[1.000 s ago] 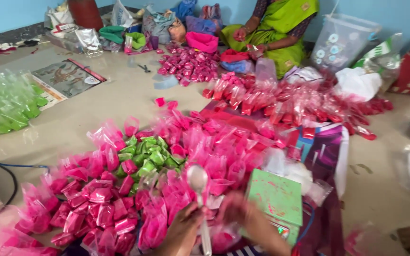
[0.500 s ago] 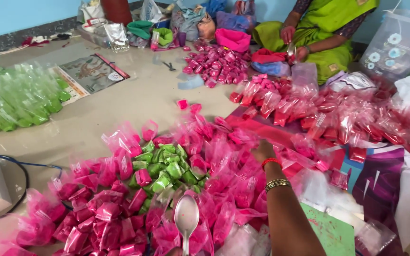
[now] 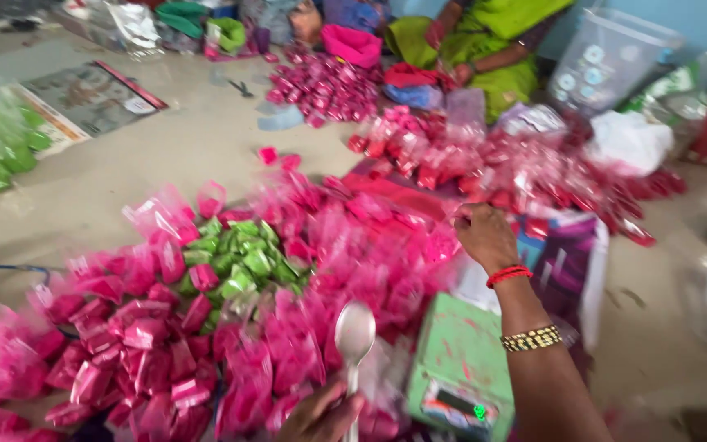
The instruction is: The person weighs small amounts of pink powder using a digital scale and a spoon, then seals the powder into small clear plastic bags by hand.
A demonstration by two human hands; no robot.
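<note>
Your left hand (image 3: 317, 413) at bottom edge, fingers wrapped round handle of metal spoon (image 3: 354, 336), bowl up over pink packets (image 3: 149, 344). Your right hand (image 3: 484, 233) reaches out to far edge of pink pile, fingers curled; contents cannot tell. Green scale (image 3: 460, 368) below wrist, on floor.

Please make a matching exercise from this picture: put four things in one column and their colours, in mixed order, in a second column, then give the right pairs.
Things:
1. spoon held in the left hand
2. thread band nearest the right hand
3. small scale beside the right forearm
4. big heap of powder packets in front

Colours:
A. pale green
B. pink
C. silver
D. red

Pairs: 1-C, 2-D, 3-A, 4-B
</note>
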